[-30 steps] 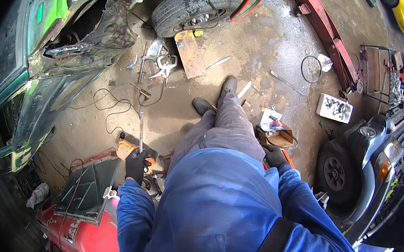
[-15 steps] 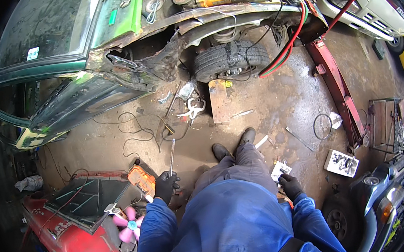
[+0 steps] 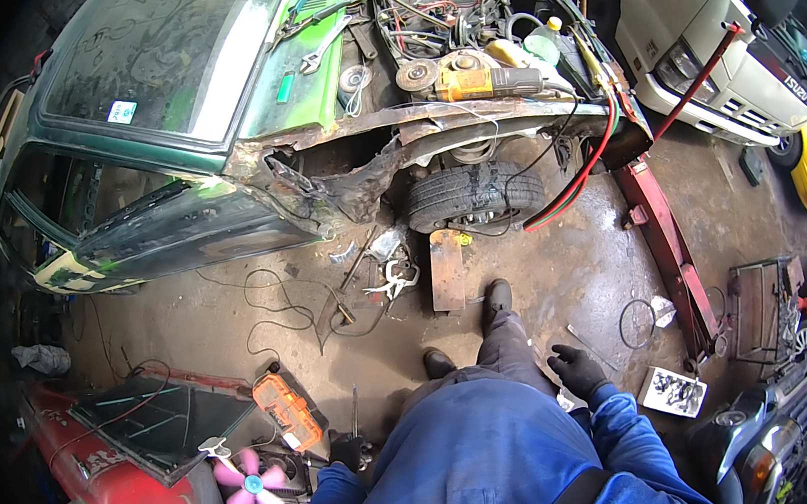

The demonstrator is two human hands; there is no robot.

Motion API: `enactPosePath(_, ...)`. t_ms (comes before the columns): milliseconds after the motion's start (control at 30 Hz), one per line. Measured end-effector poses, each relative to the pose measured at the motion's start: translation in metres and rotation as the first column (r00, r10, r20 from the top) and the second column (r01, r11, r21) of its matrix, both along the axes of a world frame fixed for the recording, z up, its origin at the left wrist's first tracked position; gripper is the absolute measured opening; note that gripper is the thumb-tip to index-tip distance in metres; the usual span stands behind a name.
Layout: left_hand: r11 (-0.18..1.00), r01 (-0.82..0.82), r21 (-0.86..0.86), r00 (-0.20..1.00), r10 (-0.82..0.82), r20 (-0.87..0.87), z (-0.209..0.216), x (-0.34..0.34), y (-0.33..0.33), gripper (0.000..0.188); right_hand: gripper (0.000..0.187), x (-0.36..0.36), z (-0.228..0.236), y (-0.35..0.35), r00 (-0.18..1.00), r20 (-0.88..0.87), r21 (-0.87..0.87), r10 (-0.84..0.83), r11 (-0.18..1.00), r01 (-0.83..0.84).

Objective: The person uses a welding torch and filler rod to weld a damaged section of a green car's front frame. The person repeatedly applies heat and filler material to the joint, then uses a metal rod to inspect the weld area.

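My left hand [image 3: 347, 450], in a dark glove, is closed around a long thin metal tool [image 3: 355, 407] that points up and away from me. Its exact kind is too small to make out. Nearby on the left lies an orange plastic case [image 3: 287, 412]. My right hand [image 3: 577, 370], also gloved, hangs over the floor at my right side with its fingers apart and nothing in them. Ahead stands a green car with a rusted, cut-away front wing [image 3: 342, 164]. An orange-yellow angle grinder [image 3: 484, 83] rests on the edge of its engine bay.
Beside the tyre [image 3: 472, 195] lies a flat metal plate [image 3: 446, 272], with clamps [image 3: 395, 279] and a cable to its left. A red steel beam [image 3: 668, 255] runs along the right, near a white tray of small parts [image 3: 673, 391]. A pink fan [image 3: 251, 484] is at lower left.
I have stepped toward the green car, and more of its engine bay shows. My left hand has dropped lower with the metal tool. My right hand has swung forward, its fingers apart.
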State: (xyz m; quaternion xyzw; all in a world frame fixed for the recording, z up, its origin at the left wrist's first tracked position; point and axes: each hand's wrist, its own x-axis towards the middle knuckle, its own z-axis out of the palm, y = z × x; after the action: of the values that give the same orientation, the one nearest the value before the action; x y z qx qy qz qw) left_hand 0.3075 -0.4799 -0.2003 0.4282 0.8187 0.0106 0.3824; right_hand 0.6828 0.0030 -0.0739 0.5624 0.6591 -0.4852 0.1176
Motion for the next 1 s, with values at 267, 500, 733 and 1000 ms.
enactPosePath(267, 0.997, -0.055, 0.053, 0.993, 0.06, -0.1, 0.015, 0.009, 0.064, 0.022, 0.053, -0.12, 0.078, 0.135, 0.89, -0.426, 0.236, 0.164, 0.97, -0.066)
enactPosePath(500, 0.408, -0.901, -0.145, 0.306, 0.837, 0.453, 0.041, 0.012, 0.214, 0.023, 0.063, -0.219, 0.184, 0.293, 0.72, -0.35, 0.773, 0.6, 0.618, -0.139)
enactPosePath(733, 0.208, -0.964, -0.168, 0.102, 0.867, 0.488, 0.09, 0.019, 0.344, 0.027, 0.077, -0.294, 0.198, 0.424, 0.63, -0.008, 0.91, 0.777, 0.266, -0.317)
enactPosePath(1000, 0.129, -0.989, -0.077, 0.075, 0.867, 0.492, 0.11, 0.049, 0.374, 0.022, 0.078, -0.336, 0.163, 0.459, 0.538, 0.207, 0.79, 0.818, 0.185, -0.585)
